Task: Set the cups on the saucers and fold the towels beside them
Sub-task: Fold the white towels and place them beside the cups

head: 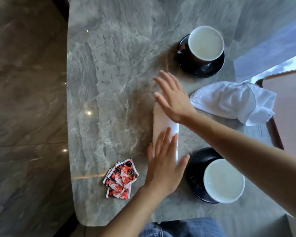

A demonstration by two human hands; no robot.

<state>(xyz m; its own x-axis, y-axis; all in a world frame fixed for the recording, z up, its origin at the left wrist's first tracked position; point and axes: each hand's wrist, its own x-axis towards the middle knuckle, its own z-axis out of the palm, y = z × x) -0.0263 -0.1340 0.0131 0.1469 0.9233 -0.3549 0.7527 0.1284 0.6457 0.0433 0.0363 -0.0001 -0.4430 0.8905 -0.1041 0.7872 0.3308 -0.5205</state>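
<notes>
A folded white towel (161, 124) lies as a long narrow strip on the grey marble table (113, 65). My left hand (162, 165) presses flat on its near end, fingers straight. Flat on the towel's far end lies my right hand (173, 98), its fingers spread. One black cup with a white inside (206, 43) stands on a black saucer (212, 70) at the far right. A second cup (224, 181) sits on its black saucer (195, 166) near me, just right of the towel. A crumpled white towel (232, 101) lies between the two saucers.
Several red and black sachets (120, 178) lie on the table left of my left hand. A dark-rimmed tray (273, 130) reaches in from the right under the crumpled towel. The table's edge runs along the left, with polished floor beyond.
</notes>
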